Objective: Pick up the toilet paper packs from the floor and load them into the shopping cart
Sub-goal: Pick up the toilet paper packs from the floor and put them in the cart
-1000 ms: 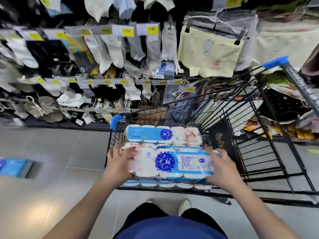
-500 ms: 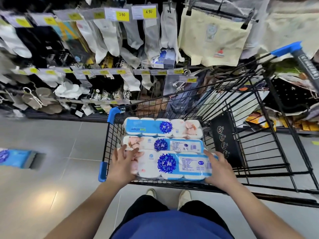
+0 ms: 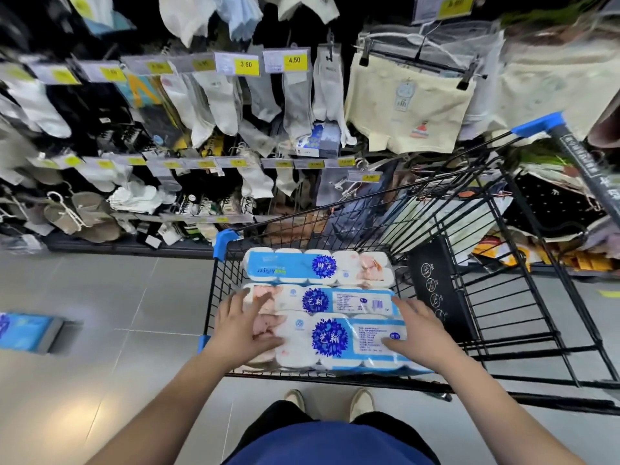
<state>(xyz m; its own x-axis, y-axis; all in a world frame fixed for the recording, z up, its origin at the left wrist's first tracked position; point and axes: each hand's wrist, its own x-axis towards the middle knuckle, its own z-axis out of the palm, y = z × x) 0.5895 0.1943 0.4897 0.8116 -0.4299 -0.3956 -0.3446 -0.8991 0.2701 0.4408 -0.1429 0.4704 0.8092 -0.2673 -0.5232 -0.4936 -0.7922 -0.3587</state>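
Fingers (image 3: 236, 305) of both your hands lie straight on the near toilet paper pack (image 3: 335, 340) in the shopping cart (image 3: 214, 297), gripping nothing.
Its long axis runs across you, left hand (image 3: 248, 330) to right hand (image 3: 419, 333); the floor pack (image 3: 27, 332) lies well off to your left, nearer the left hand, blurred and cut by the frame edge.

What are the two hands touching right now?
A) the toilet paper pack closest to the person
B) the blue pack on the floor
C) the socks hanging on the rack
A: the left hand and the right hand both lie with fingers spread on the nearest toilet paper pack in the shopping cart.
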